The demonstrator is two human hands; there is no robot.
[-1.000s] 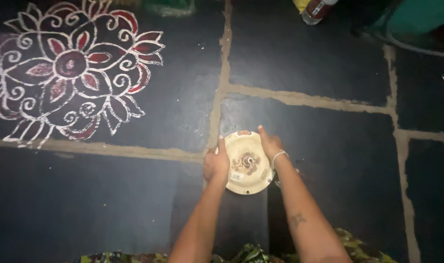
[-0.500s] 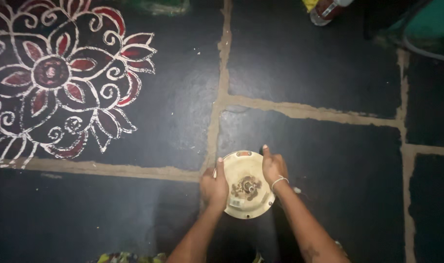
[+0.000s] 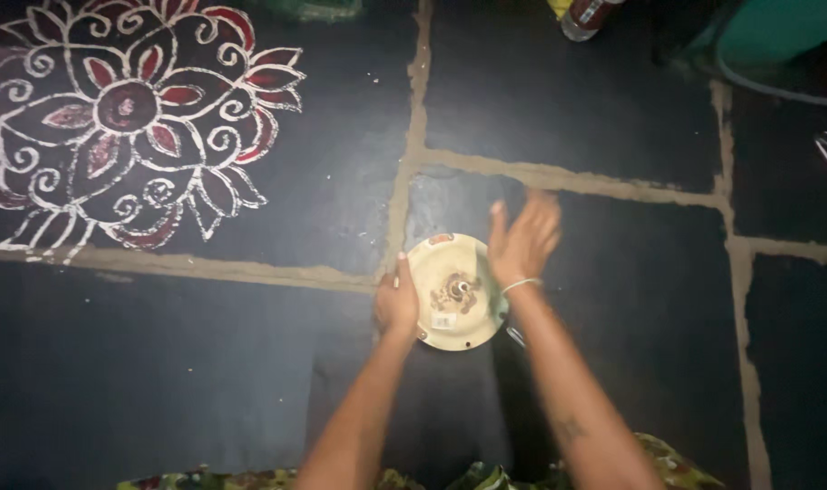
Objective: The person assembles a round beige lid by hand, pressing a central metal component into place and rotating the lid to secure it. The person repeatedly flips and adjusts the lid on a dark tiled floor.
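On the dark stone floor (image 3: 205, 381), left hand (image 3: 397, 304) steadies a cream round cover (image 3: 456, 292).

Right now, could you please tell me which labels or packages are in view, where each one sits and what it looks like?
Small white rectangular sticker: on the lower face of the cream round disc, beside the left hand.
Orange-red oval label: at the disc's top edge.
Bottle: lying at the top edge of the floor, with a red and white wrap label.
No screens or signs show.

Matt dark stone floor (image 3: 205, 381) — cream, stained metal-looking disc (image 3: 456, 290)
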